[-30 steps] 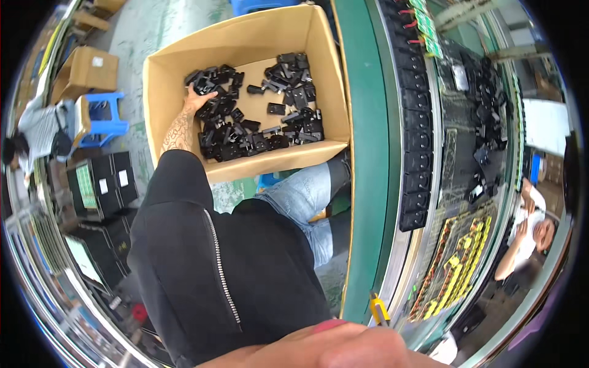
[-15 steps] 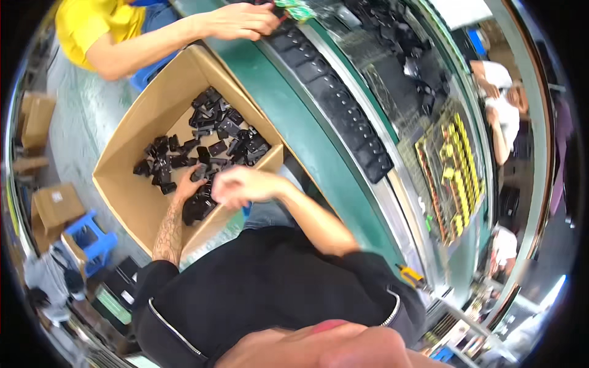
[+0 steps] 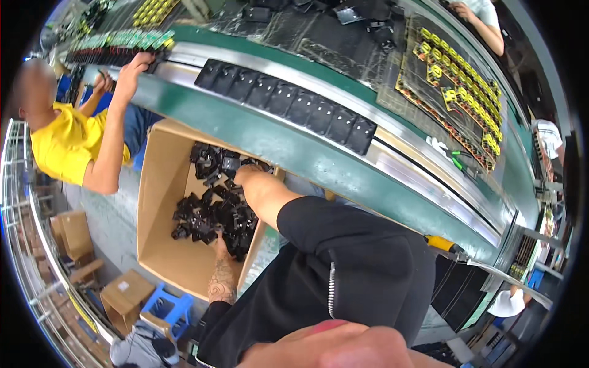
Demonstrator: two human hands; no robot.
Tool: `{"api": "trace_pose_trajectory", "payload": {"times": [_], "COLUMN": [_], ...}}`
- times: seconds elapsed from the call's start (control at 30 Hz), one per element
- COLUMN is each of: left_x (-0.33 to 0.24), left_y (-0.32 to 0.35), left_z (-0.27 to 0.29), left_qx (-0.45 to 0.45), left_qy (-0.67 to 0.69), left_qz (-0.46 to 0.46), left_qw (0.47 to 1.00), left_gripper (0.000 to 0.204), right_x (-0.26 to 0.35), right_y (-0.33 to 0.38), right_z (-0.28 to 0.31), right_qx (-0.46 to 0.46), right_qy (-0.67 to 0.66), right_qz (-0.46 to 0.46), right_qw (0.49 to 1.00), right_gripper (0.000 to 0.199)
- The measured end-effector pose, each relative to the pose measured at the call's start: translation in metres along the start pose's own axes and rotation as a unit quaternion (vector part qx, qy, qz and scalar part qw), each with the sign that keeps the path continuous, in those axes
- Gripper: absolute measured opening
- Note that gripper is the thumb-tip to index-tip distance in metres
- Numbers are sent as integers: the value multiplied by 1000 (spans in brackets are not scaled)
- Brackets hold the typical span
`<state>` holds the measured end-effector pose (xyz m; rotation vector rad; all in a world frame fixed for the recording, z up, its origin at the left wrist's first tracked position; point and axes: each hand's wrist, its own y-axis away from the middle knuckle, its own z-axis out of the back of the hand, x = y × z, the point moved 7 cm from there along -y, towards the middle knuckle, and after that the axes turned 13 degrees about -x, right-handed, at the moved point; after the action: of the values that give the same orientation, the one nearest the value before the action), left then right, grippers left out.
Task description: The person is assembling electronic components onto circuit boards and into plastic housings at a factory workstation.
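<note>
Both my hands are down inside a large open cardboard box (image 3: 161, 202) holding a heap of small black plastic parts (image 3: 205, 211). My left hand (image 3: 222, 246), below a tattooed forearm, reaches to the near part of the heap; its fingertips are lost among the dark pieces. My right hand (image 3: 248, 174) is at the box's far right, touching or just over other black parts, with a shinier black piece (image 3: 231, 164) beside its fingers. What either hand grips, if anything, is hidden.
A green workbench (image 3: 307, 150) runs past the box, with a row of black casings (image 3: 288, 101) along its rail. A person in a yellow shirt (image 3: 70, 144) works at the left. Yellow components (image 3: 454, 86) lie beyond, a yellow-handled tool (image 3: 440, 243) at right, and a blue stool (image 3: 169, 311) at lower left.
My view has turned, so the box sits further right and the person in yellow shows more fully. My right hand has moved from over the near box edge to deeper inside.
</note>
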<state>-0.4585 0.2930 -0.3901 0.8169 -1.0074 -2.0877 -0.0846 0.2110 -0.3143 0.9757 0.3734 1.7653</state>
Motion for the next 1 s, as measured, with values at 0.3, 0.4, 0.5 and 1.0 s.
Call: {"api": "trace_pose_trajectory", "payload": {"times": [0.3, 0.4, 0.5, 1.0], "left_x": [-46, -78, -67, 15], "left_y": [39, 51, 46, 75], "left_z": [-65, -69, -36, -72], "left_qx": [-119, -143, -93, -11], "left_qy": [-39, -70, -75, 51], "left_qz": [-226, -264, -261, -160], "left_qw": [966, 951, 958, 986], "left_gripper": [68, 66, 65, 62], "right_x": [-6, -11, 27, -50], "right_y": [7, -36, -30, -17], "right_z": [-6, -22, -49, -61], "right_qx": [61, 171, 157, 263], "right_qy": [126, 33, 69, 116], "right_qz": [40, 77, 105, -60], "right_qw": [989, 982, 980, 956], "right_gripper": [68, 86, 69, 55]}}
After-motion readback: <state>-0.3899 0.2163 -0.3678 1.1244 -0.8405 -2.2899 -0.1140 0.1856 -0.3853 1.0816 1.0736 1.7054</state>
